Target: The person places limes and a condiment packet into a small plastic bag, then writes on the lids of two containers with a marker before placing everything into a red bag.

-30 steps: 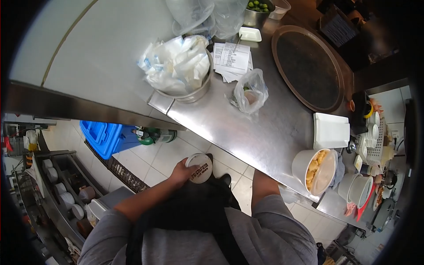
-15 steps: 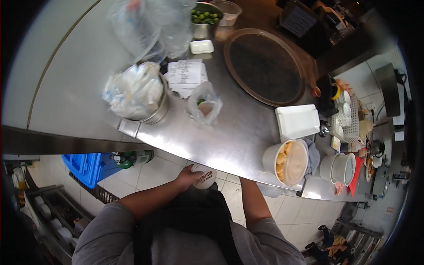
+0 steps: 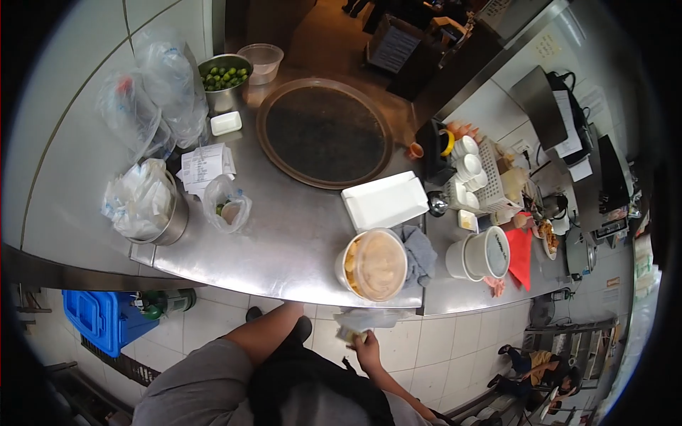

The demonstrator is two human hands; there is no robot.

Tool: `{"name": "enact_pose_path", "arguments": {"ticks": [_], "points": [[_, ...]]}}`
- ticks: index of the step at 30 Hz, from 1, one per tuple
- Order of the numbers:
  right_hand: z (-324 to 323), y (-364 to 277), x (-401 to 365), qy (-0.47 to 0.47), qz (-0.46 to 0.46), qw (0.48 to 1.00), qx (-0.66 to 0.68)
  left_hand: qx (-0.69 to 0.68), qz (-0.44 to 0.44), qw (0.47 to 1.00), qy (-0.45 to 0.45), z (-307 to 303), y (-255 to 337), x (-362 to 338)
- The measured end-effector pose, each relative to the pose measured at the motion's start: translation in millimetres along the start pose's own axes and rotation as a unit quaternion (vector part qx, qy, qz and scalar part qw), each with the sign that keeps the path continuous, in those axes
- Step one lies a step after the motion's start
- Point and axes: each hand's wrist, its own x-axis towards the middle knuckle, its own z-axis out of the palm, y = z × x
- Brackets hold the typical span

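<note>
At the counter's front edge, my right hand (image 3: 367,349) is closed on a clear plastic bag (image 3: 380,317), which is crumpled and partly under the edge. A small pale yellowish patch shows by the fingertips, too blurred to name. My left forearm (image 3: 280,323) reaches under the edge, and the counter hides that hand and whatever it may hold. Above my right hand stands a round white tub (image 3: 342,266) of yellow, chip-like pieces, its translucent lid (image 3: 381,264) tilted over it. A grey cloth (image 3: 419,252) lies beside the tub.
The steel counter (image 3: 284,245) bears a large round tray (image 3: 323,135), a white rectangular tray (image 3: 383,201), paper slips (image 3: 206,167), a bag-filled metal bucket (image 3: 177,213) and a bowl of green limes (image 3: 226,74). A blue bin (image 3: 106,323) stands left below. Another person (image 3: 540,366) is at lower right.
My view has swung right. The white printed container in my left hand is out of sight, as is that hand. My right hand has come out from under the edge with the plastic bag.
</note>
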Motion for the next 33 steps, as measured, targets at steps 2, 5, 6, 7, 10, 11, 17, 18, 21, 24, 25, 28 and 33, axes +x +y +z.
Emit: {"name": "enact_pose_path", "arguments": {"ticks": [2,5,6,7,10,11,17,18,21,24,25,28,33], "points": [[-25,-8,-19,-0.024,0.098,0.993,-0.055,0.029,-0.028,0.998,0.051,11,3,8],[-48,0,-22,-0.052,0.048,0.997,-0.009,0.077,-0.071,0.989,0.105,10,13,11],[-51,-11,-25,-0.075,0.054,0.996,-0.013,0.095,-0.091,0.984,0.119,7,17,7],[-52,-22,-30,-0.100,0.062,0.993,-0.018,0.116,-0.117,0.978,0.125,3,20,3],[-49,-63,-30,-0.167,0.021,0.983,-0.070,0.186,-0.219,0.955,0.080,-6,52,-46],[-42,-80,-32,-0.186,-0.010,0.980,-0.066,0.171,-0.170,0.971,-0.002,-8,82,-90],[31,-176,-28,-0.242,-0.105,0.956,-0.130,0.187,0.217,0.938,-0.197,-49,255,-216],[49,-189,-25,-0.261,-0.123,0.950,-0.119,0.276,0.346,0.892,-0.093,-65,278,-208],[115,-231,-16,-0.253,-0.195,0.932,-0.172,0.420,0.522,0.699,0.251,-93,358,-167],[188,-266,10,-0.186,-0.328,0.912,-0.160,0.473,0.456,0.726,0.202,-129,377,-118],[211,-280,18,-0.161,-0.355,0.907,-0.160,0.454,0.368,0.803,0.121,-139,376,-107],[271,-302,36,-0.135,-0.377,0.900,-0.172,0.412,0.290,0.863,0.030,-152,386,-111],[320,-293,40,-0.178,-0.384,0.846,-0.325,0.417,0.379,0.826,0.020,-169,379,-118]]}}
